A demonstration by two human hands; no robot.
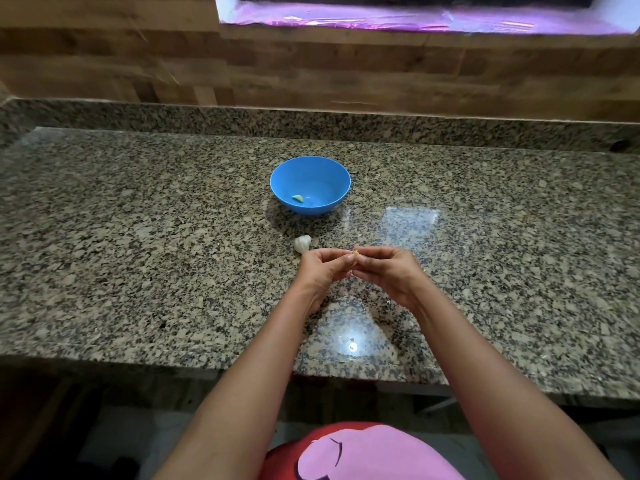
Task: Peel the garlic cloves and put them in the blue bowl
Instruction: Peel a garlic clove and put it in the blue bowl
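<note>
A blue bowl (310,184) stands on the granite counter with one peeled garlic clove (298,198) lying inside. A white garlic bulb (302,243) lies on the counter in front of the bowl, just left of my hands. My left hand (323,268) and my right hand (382,268) meet above the counter, fingertips together, pinching a small garlic clove (355,252) between them. Only a sliver of that clove shows; my fingers hide the rest.
The speckled granite counter (138,254) runs wide to both sides, with a raised granite lip and wood-look wall behind. A small bit of peel (352,346) lies near the front edge. A window ledge with pink foil (415,20) sits above.
</note>
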